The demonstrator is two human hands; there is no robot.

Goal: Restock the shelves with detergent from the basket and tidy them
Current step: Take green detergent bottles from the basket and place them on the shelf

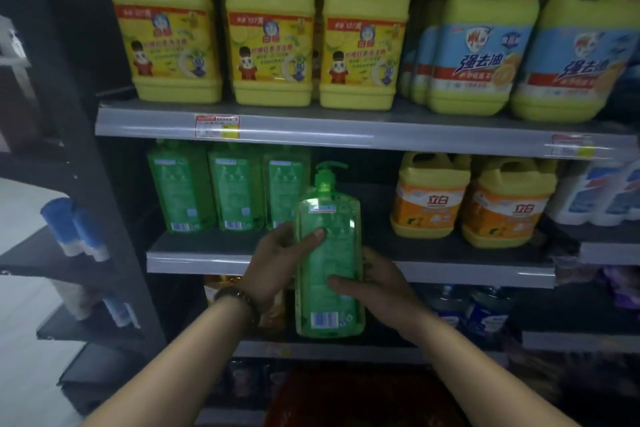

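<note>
Centre frame, my left hand (277,263) and right hand (379,282) clasp the upright bottle (327,253), forearms converging; behind it, bare shelf (433,253) room.

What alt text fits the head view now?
Left hand and right hand grip a green pump bottle before the middle shelf, by a gap between three green bottles and two orange-labelled jugs. Yellow jugs line the shelf above.
</note>
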